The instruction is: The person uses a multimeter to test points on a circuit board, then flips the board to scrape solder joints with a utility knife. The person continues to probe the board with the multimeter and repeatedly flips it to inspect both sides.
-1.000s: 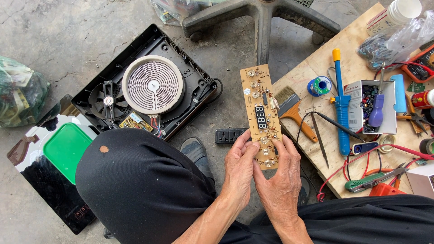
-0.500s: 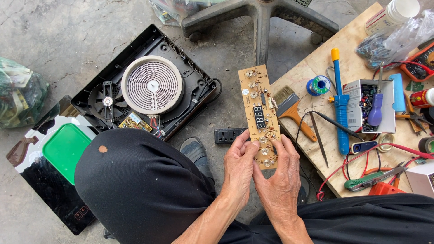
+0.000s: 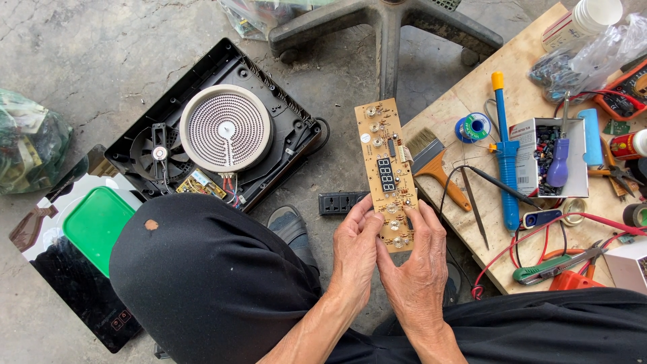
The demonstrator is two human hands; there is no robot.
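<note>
1. Head view shows both thumbs pressed flat on the near end of a long tan circuit board point(image 3: 387, 172); the left hand point(image 3: 355, 251) and right hand point(image 3: 416, 269) sit side by side, touching, and pinch that end between thumbs on top and fingers curled underneath.
2. From the hands, the board runs toward 12 o'clock, tilted slightly left, face up, with a small dark digit display point(image 3: 385, 174) at its middle and round button parts near both ends. It hangs in the air above the concrete floor point(image 3: 87, 61).
3. Just below the board's near end, at 9 o'clock from the thumbs, a black socket strip point(image 3: 342, 201) lies on the floor beside a dark shoe point(image 3: 291, 228).
4. At 10 o'clock, well apart, the opened black cooker base point(image 3: 269, 87) holds a round white heating coil point(image 3: 226, 128) and a small fan point(image 3: 156, 152).
5. At 2 o'clock, on the plywood board point(image 3: 465, 101), lie a paintbrush point(image 3: 438, 165) near the circuit board, a blue desoldering pump point(image 3: 504, 152), a solder reel point(image 3: 476, 126) and an open box of small parts point(image 3: 554, 156).
6. At 8 o'clock, past the person's black-clad knee point(image 3: 209, 276), lies a glossy black glass panel point(image 3: 81, 296) with a green lid point(image 3: 98, 226) on it.
</note>
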